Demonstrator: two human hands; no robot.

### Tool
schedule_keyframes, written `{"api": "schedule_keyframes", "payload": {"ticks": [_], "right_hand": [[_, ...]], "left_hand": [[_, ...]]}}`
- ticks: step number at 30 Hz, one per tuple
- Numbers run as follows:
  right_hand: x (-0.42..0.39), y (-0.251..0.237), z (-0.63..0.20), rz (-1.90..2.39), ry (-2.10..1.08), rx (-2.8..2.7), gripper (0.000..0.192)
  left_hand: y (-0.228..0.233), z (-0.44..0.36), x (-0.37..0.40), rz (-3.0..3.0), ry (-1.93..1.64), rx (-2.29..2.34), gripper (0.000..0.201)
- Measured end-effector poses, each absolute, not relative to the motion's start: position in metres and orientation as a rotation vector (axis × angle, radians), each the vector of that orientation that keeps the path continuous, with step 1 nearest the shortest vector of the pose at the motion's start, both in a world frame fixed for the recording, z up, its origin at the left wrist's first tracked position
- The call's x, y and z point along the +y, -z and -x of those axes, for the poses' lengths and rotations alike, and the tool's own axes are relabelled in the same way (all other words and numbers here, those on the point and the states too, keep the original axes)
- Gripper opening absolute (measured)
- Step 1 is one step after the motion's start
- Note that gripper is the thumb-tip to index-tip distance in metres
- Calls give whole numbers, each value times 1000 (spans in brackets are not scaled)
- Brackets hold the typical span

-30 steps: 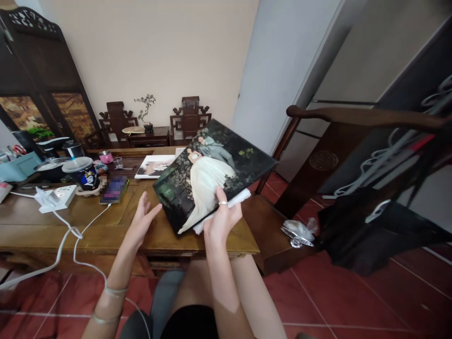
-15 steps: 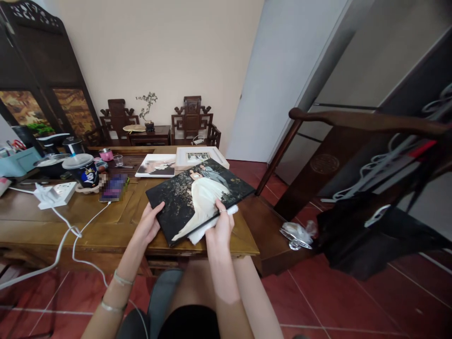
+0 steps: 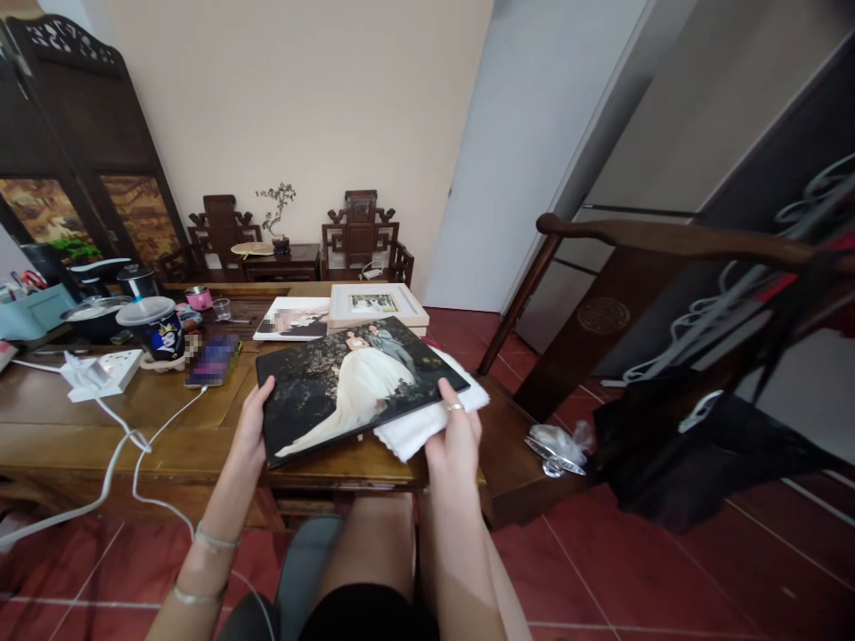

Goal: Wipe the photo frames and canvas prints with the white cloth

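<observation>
A dark photo print (image 3: 347, 387) showing a couple, one in a white gown, lies nearly flat over the near edge of the wooden table (image 3: 93, 427). My left hand (image 3: 252, 420) grips its left edge. My right hand (image 3: 454, 436), with a ring on one finger, holds the print's right edge together with a white cloth (image 3: 427, 420) that sticks out from under it.
Behind the print lie a framed picture (image 3: 375, 304) and another photo (image 3: 294, 319). To the left are a phone (image 3: 212, 359) on a white cable, a power strip (image 3: 107, 372) and a lidded cup (image 3: 155, 328). A dark wooden chair (image 3: 641, 294) with black fabric stands at right.
The print was tilted up in my right hand alone; it has come down flat onto the table, and my left hand has taken its left edge. My right hand has shifted right.
</observation>
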State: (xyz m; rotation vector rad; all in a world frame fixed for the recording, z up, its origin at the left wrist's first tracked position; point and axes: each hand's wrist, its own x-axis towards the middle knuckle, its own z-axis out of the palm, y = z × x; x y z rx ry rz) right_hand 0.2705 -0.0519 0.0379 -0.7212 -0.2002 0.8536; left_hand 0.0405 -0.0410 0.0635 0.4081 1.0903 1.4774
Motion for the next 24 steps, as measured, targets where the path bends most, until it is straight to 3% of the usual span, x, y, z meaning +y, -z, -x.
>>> {"api": "schedule_keyframes", "payload": {"ticks": [11,24], "right_hand": [[-59,-28,-329,833,-367,-207,63],[-66,-30,-319,1086,-99,-447,45]], "left_hand": [[-65,-25,-37,-344,-1414,1147,25],[-70,-25,-39,-315,-1458,1170,20]]}}
